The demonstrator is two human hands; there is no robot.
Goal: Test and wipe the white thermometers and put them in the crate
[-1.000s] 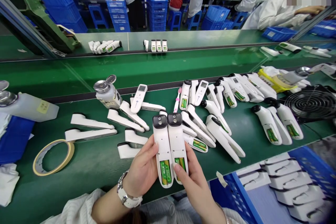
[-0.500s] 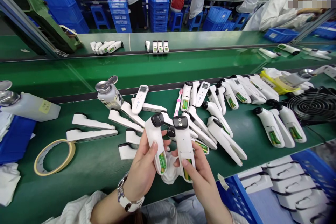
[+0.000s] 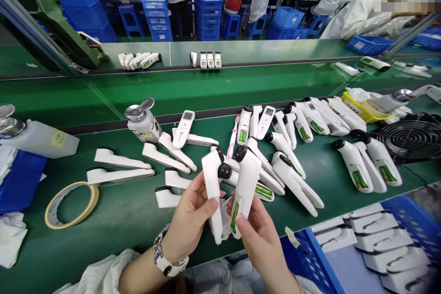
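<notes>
My left hand (image 3: 193, 213) is closed around a white infrared thermometer (image 3: 211, 174) with a black head, turned so its side shows. In my right hand (image 3: 260, 229) is a second infrared thermometer (image 3: 248, 170), its open battery bay showing green batteries. Both are held upright, side by side, above the green bench. A crumpled white cloth (image 3: 225, 218) shows partly behind them. Just beyond lies another thermometer (image 3: 263, 191) with green batteries exposed. A pink and white toothbrush (image 3: 233, 137) rests among several more thermometers.
Tape (image 3: 71, 205) and a pump bottle (image 3: 143, 121) are at left, with another bottle (image 3: 51, 138) further out. A blue crate (image 3: 319, 262) of white parts stands at lower right. A black fan (image 3: 409, 138) is at far right. Beyond the green belt (image 3: 234, 85), several people work.
Both held thermometers have been rotated, so their sides show more. The left one's battery bay has turned out of sight. The toothbrush shows more fully.
</notes>
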